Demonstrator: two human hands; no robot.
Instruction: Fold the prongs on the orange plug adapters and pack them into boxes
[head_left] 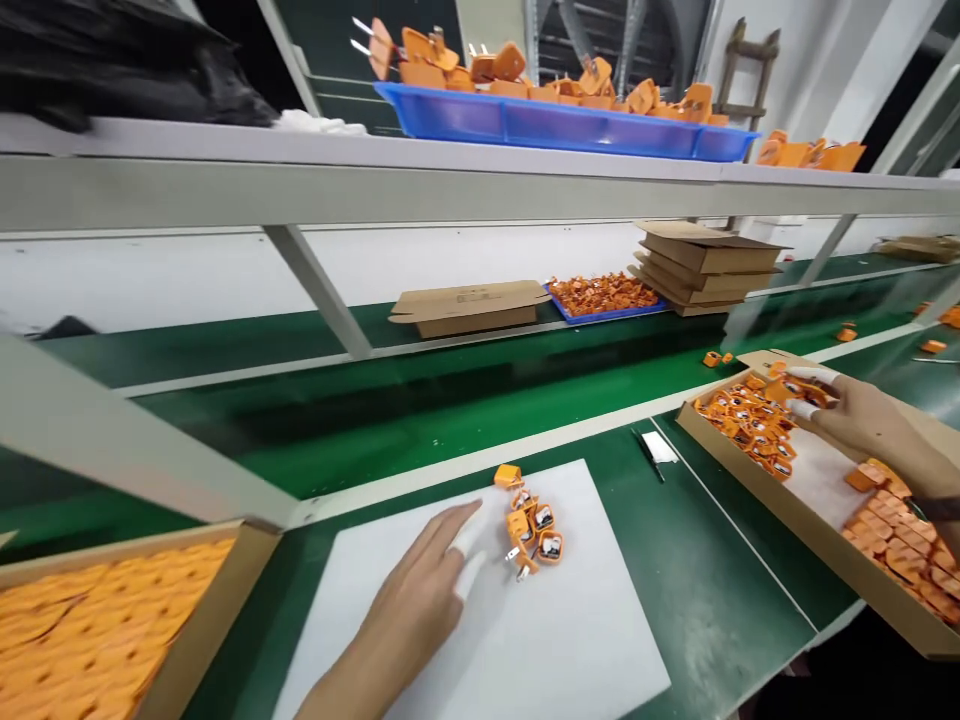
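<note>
My left hand [416, 590] is over a white foam sheet [592, 640], its fingers stretched out and nothing in them. White covers are on its thumb and index finger. Just right of those fingertips lies a small cluster of orange plug housings [519, 524], some with metal prongs or dark insides showing. At the right, my right hand [862, 420] reaches into a cardboard box [757, 500] of orange parts. Its white-covered thumb and index finger are bent around an orange plug housing [814, 390], whose far side is hidden among other parts.
A box of orange pieces in rows [97, 630] stands at left. Tweezers [651, 455] lie beside a white scrap. Above, a shelf [495, 195] carries a blue tray [577, 125] of plugs. Behind are flat cartons [472, 305], another orange-filled tray [604, 297] and stacked boxes [709, 265].
</note>
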